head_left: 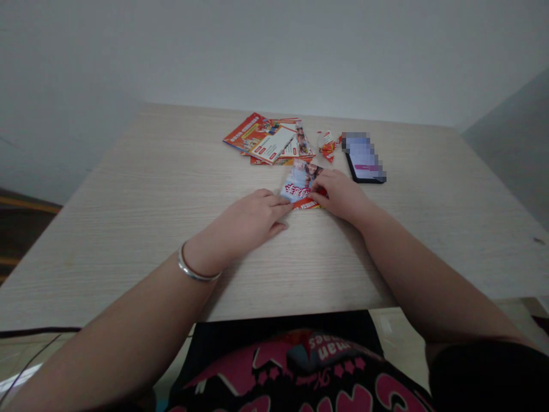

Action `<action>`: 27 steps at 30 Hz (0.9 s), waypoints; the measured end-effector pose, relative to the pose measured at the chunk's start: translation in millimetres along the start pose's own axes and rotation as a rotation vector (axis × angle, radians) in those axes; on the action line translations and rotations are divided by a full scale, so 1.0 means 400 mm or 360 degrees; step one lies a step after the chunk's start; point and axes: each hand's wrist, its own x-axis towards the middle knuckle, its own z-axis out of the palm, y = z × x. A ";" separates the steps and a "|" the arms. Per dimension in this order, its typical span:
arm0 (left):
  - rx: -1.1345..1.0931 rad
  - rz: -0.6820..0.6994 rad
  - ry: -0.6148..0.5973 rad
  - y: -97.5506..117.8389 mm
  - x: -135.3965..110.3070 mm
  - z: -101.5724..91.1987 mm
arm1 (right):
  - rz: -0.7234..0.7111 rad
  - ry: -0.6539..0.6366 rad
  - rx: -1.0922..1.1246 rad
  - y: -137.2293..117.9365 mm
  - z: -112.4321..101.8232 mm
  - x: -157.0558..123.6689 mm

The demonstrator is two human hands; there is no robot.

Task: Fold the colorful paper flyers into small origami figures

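Note:
A small printed paper sheet (298,184), pink, blue and red, lies on the pale wooden table (150,189) in front of me. My left hand (253,220) rests flat on the table, fingers stretched out, its fingertips pressing the sheet's left edge. A silver bangle sits on that wrist. My right hand (338,194) is curled over the sheet's right side, thumb and fingers pinching its edge. Part of the sheet is hidden under both hands.
A pile of red, orange and white leaflets (270,142) lies farther back. A small folded red paper piece (328,146) sits to its right. A black phone (364,159) with a lit screen lies at the right. Pale walls stand behind the table.

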 end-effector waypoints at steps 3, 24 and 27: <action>-0.0045 0.0035 -0.0057 0.021 0.000 -0.004 | -0.0048 -0.0111 0.0040 0.012 -0.017 -0.007; -0.0204 0.0079 -0.0145 0.057 -0.011 0.002 | -0.0198 -0.0292 -0.0174 -0.020 -0.057 -0.027; -0.0202 0.0066 -0.0147 0.058 -0.008 0.000 | -0.0179 -0.0254 -0.0195 -0.018 -0.048 -0.025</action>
